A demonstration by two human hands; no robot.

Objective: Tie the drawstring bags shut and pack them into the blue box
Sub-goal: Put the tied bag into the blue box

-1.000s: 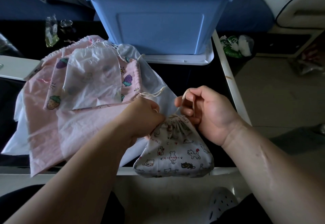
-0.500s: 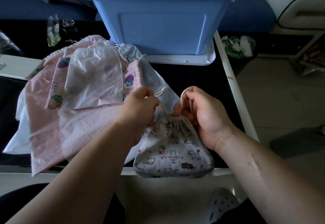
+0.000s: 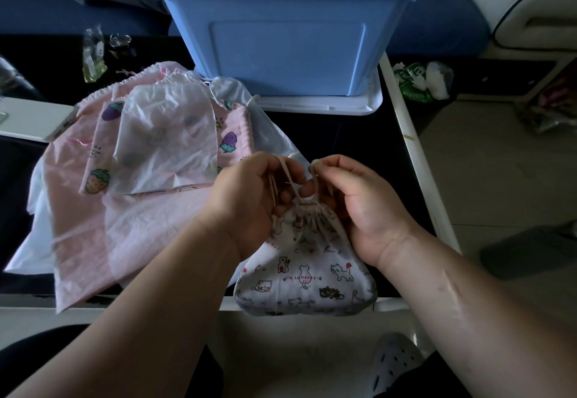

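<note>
Head view shows your left hand [image 3: 249,201] and right hand [image 3: 362,210] each pinching a cord [image 3: 285,173] end, apparently for knotting, the gathered cat-print bag [image 3: 306,276] just below your fingers [image 3: 334,165], the blue box [image 3: 287,38] well beyond them.

Both hands worked at the gathered neck of a cat-print bag [image 3: 307,276] at the table's near edge. Left hand [image 3: 249,198] gripped cord [image 3: 274,184]; right hand [image 3: 365,207] pinched another strand. Blue box [image 3: 287,38] stood behind, pink bags [image 3: 103,179] lay left.
</note>
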